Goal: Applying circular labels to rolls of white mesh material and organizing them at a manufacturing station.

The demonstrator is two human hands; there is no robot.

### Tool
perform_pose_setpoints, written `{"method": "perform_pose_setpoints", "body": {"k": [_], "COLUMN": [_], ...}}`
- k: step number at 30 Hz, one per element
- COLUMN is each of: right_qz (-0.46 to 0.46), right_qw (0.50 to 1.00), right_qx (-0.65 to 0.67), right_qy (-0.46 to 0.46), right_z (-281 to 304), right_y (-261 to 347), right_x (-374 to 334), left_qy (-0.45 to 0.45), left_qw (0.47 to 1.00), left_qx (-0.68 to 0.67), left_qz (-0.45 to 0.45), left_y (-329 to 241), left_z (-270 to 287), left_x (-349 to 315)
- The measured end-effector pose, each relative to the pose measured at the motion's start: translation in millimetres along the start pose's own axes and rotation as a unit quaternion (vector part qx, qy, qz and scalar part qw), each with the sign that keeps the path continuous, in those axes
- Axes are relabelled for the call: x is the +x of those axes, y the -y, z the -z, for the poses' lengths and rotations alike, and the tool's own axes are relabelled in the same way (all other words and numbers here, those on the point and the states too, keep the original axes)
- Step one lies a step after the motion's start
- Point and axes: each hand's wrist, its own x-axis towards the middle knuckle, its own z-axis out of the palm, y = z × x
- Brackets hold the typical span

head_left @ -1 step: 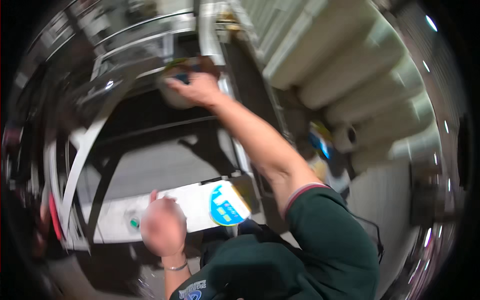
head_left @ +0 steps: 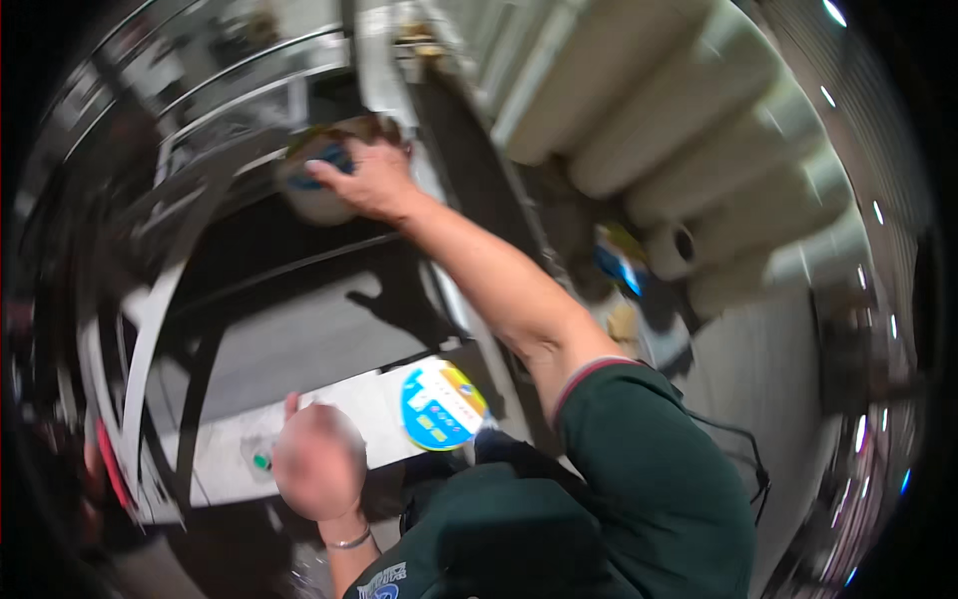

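Head view: right hand [head_left: 373, 182], thumb wide, overlapped blurred rounded object [head_left: 321, 206] at ten o'clock, grip unclear; left hand [head_left: 319, 463], half past seven, too blurred to tell.

blu/yel disc [head_left: 444, 406], dk grn sleeve [head_left: 649, 439]

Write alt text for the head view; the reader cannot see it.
A person's outstretched right hand lies over a blurred, pale and blue object. The blurred left hand shows against a white panel, between a small green object and a round blue, white and yellow item.
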Motion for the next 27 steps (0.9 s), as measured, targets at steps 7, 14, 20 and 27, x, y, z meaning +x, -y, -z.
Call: {"method": "perform_pose_setpoints", "body": {"k": [7, 14, 20, 27], "right_qz": [-0.137, -0.361, -0.376, -0.324], "right_qw": [0.927, 0.874, 0.907, 0.64], "right_qx": [-0.159, -0.325, 0.052, 0.674], "right_qy": [-0.31, 0.008, -0.184, 0.176], "right_z": [170, 302, 381, 408], "right_y": [-385, -657, -582, -395], "right_x": [-165, -373, -370, -412], "left_qy": [0.0, -0.014, 0.101, 0.27], "left_qw": [0.997, 0.979, 0.89, 0.865], "left_qx": [0.068, 0.139, 0.384, 0.364], "left_qz": [0.044, 0.147, 0.225, 0.215], "left_y": [88, 205, 307, 394], "left_z": [-50, -109, -195, -246], "left_x": [-26, -37, -22, -7]}}
